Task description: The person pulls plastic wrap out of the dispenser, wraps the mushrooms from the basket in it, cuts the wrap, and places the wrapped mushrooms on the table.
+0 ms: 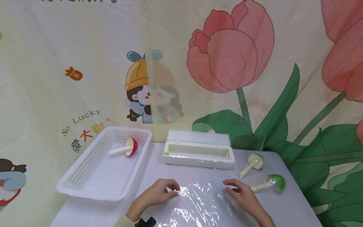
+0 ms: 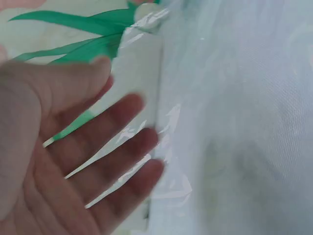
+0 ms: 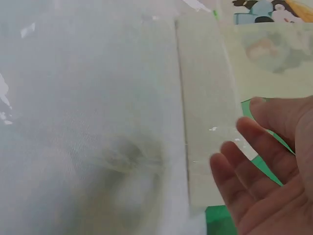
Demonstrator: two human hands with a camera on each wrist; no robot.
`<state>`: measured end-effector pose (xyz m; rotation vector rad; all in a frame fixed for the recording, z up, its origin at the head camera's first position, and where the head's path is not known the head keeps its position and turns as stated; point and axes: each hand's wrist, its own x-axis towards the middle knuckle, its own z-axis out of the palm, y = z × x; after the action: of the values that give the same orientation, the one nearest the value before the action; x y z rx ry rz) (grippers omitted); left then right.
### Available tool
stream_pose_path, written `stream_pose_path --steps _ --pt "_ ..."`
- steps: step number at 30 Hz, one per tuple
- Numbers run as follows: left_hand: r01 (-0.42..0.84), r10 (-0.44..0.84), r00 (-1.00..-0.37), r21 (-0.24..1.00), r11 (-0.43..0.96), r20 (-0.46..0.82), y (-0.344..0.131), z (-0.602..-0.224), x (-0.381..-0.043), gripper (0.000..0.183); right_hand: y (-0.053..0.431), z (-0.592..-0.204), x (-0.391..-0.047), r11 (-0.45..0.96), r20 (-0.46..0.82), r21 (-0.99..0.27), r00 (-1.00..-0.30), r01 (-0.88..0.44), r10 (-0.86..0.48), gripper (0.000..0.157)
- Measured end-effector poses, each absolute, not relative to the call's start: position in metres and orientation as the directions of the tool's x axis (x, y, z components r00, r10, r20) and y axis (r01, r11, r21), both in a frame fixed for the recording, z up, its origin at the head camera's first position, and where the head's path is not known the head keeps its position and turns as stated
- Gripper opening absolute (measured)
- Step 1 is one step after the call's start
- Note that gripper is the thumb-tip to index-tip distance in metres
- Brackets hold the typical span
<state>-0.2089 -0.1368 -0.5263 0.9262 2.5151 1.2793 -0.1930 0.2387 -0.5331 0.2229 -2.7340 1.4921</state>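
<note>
A sheet of clear plastic film (image 1: 195, 198) lies glossy on the table between my hands. Behind it stands a long white box (image 1: 195, 161) with its hinged lid (image 1: 198, 137) raised; film also covers its front. At the left of the sheet, my left hand (image 1: 154, 193) has its fingers loosely bent, holding nothing. My right hand (image 1: 244, 196) hovers at the opposite side, fingers apart and relaxed. In both wrist views the fingertips of the left hand (image 2: 93, 142) and right hand (image 3: 266, 166) appear in front of the box wall (image 3: 205, 107).
On the left sits a white perforated basket (image 1: 131, 179) holding a red-capped toy mushroom (image 1: 133, 147). To the right lie a pale toy mushroom (image 1: 255, 161) and a green-capped one (image 1: 276, 182), both in shiny clear wrap. A printed cloth (image 1: 170, 37) hangs behind the table.
</note>
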Motion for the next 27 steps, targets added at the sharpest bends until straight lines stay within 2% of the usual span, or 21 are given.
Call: stream_pose_path --steps 5,11,15,20,27 --pt "0.498 0.581 -0.801 0.699 0.514 0.143 -0.128 -0.535 -0.226 0.017 0.232 -0.552 -0.212 0.568 0.221 -0.785 -0.968 -0.249 -0.12 0.03" --pt "0.548 0.567 -0.808 0.564 0.618 0.163 -0.119 -0.548 -0.238 0.023 0.232 -0.566 -0.221 0.695 0.231 -0.674 -0.965 -0.25 -0.123 0.037" --pt "0.522 0.534 -0.835 0.488 0.699 0.128 -0.117 -0.551 -0.239 0.034 0.234 -0.572 -0.224 0.714 0.243 -0.645 -0.959 -0.271 -0.144 0.04" --pt "0.466 0.497 -0.866 0.44 0.768 0.051 -0.118 -0.552 -0.236 0.047 0.237 -0.573 -0.222 0.718 0.218 -0.634 -0.957 -0.286 -0.189 0.043" --pt "0.425 0.478 -0.878 0.429 0.797 -0.018 -0.121 -0.552 -0.233 0.05 0.243 -0.574 -0.215 0.754 0.108 -0.607 -0.966 -0.251 -0.235 0.05"
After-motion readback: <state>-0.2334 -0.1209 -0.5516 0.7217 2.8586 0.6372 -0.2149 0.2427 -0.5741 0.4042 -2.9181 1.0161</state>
